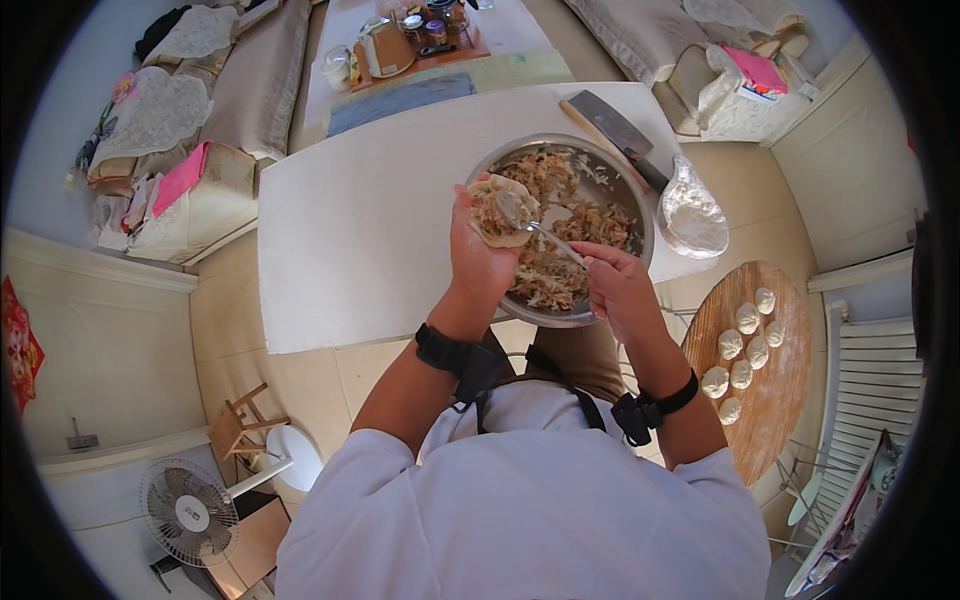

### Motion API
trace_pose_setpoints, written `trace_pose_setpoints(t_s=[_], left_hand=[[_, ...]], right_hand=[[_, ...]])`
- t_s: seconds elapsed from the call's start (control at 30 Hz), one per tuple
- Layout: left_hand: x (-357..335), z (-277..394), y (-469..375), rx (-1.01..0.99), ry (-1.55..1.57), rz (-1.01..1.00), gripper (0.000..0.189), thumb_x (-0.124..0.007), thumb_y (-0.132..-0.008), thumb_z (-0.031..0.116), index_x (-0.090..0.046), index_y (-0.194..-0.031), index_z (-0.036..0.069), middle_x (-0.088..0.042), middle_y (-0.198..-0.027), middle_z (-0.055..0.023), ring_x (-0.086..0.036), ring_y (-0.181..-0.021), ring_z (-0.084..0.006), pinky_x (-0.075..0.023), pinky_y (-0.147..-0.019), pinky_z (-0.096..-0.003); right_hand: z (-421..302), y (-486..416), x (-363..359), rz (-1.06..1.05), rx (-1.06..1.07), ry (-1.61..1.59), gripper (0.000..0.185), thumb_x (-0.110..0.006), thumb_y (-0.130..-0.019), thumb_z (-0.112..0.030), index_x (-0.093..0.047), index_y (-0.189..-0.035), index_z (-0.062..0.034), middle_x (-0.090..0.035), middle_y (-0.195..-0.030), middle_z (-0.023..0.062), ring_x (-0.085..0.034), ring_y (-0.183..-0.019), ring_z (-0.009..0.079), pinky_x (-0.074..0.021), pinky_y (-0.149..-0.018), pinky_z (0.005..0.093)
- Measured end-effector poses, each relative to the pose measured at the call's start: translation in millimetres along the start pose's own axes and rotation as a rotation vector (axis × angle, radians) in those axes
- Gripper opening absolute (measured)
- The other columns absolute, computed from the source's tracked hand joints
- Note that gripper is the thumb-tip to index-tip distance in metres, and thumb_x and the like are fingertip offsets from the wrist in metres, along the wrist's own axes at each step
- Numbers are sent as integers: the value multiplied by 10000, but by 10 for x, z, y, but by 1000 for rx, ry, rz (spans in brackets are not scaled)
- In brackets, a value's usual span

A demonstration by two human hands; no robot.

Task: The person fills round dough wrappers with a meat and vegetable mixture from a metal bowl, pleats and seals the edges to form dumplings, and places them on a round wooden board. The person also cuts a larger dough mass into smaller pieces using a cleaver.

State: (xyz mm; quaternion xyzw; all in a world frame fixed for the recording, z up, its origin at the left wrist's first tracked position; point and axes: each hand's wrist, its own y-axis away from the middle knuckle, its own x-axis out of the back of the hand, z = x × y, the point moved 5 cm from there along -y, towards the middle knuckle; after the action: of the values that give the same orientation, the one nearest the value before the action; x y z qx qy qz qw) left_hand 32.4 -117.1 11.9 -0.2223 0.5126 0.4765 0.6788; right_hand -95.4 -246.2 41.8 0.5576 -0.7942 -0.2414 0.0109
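Observation:
My left hand [484, 259] holds up a round dough wrapper [523, 238] with chopped filling [489, 217] on it, over the left side of a wide steel bowl [643, 225]. In my right hand [616, 285] is the handle of a metal spoon [555, 238]; its bowl rests on the filling in the wrapper. The steel bowl holds more of the chopped filling [600, 225], spread in clumps with the metal bottom showing between them. Part of the wrapper lies hidden behind the spoon.
A cleaver [611, 124] and a wooden stick [585, 127] lie beyond the bowl on the white table [352, 247]. A container of flour [691, 214] sits at the right edge. Several pleated buns [730, 344] rest on a round wooden board [780, 382]. A fan [191, 514] stands lower left.

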Motion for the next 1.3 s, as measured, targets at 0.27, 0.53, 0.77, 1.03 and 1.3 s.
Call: trace_pose_setpoints(t_s=[0.27, 0.53, 0.77, 1.03, 1.3], left_hand=[[287, 32, -126, 30, -138, 25, 470, -398, -1022, 471, -483, -1290, 95, -564, -1229, -83, -531, -1182, -259, -402, -1049, -469], [266, 196, -58, 80, -154, 4, 575, -332, -1011, 560, -445, -1321, 89, -531, -1275, -105, -517, -1199, -306, -427, -1010, -529], [204, 252, -54, 7, -210, -66, 640, -307, -997, 600, -413, -1354, 80, -517, -1294, -113, -501, -1234, -302, -416, -1041, -533], [183, 242, -19, 108, -237, -117, 694, -311, -980, 631, -420, -1366, 65, -518, -1326, -124, -503, -1243, -306, -420, -1048, -518], [161, 286, -39, 194, -147, -161, 753, -315, -958, 672, -468, -1345, 44, -553, -1309, -142, -530, -1217, -308, -411, -1062, -493]], right_hand=[[91, -234, 45, -42, -1, 175, 337, -514, -942, -137, -612, -1217, 33, -412, -571, -77, -343, -436, 22, -325, -407, 201], [-213, -219, -17, -44, 110, 297, 303, -533, -923, -142, -668, -1145, 15, -496, -610, -53, -413, -451, 32, -351, -413, 196], [-278, -260, -135, -82, 185, 496, 271, -543, -904, -120, -701, -1086, 2, -559, -654, -29, -454, -505, 25, -369, -456, 200], [-678, -134, -20, 159, 541, 812, 277, -546, -883, -34, -682, -1123, -17, -634, -727, 96, -616, -665, 222, -487, -626, 323], [-584, -17, -256, 79, 999, 1161, 477, -568, -770, 63, -623, -1225, -71, -607, -873, 145, -597, -833, 339, -498, -734, 416]])
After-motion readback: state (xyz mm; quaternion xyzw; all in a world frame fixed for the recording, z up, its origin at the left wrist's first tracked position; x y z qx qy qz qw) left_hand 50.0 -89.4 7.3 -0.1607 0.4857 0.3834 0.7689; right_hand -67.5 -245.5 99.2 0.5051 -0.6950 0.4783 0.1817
